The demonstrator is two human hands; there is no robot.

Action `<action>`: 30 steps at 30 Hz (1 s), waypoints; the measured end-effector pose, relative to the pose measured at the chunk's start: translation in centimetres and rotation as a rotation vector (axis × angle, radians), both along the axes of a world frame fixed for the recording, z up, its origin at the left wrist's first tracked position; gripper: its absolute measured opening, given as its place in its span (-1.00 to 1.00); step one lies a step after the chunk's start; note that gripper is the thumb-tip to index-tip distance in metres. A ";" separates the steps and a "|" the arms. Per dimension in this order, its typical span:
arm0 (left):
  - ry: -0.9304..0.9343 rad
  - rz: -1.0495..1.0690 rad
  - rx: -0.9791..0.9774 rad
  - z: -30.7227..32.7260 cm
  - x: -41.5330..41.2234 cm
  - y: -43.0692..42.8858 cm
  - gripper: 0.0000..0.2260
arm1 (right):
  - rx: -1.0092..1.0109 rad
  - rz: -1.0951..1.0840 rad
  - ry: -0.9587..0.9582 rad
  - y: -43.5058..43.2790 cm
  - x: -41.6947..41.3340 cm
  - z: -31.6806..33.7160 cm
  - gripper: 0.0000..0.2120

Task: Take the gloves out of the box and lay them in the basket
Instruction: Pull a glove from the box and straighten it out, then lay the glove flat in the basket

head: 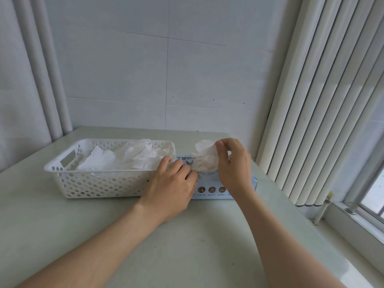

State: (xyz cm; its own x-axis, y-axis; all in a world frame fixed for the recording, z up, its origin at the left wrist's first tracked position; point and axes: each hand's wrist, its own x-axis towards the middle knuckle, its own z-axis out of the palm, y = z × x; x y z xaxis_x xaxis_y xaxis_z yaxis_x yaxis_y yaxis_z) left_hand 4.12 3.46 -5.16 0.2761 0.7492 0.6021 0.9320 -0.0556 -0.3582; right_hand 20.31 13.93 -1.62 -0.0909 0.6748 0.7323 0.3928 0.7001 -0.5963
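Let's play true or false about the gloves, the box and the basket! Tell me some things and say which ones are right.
1. The basket already has gloves in it. True.
2. The basket is blue. False: it is white, with round holes.
3. The right hand pinches a white glove over the box. True.
4. The left hand is inside the basket. False: it rests on the box, beside the basket.
5. The box stands left of the basket. False: it stands to its right.
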 end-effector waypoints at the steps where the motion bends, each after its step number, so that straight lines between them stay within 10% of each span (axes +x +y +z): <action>1: -0.001 -0.003 -0.002 0.0 0.0 0.0 -0.71 | 0.006 0.001 0.015 0.0 0.0 0.0 -0.81; 21: -0.069 -0.032 0.009 -0.3 -0.5 0.0 -0.57 | 0.190 -0.147 0.501 -4.1 0.1 4.7 -0.78; 30: -1.201 -0.499 -0.027 3.4 1.5 -3.0 -0.54 | -0.441 0.266 0.545 -4.7 0.0 4.5 -0.76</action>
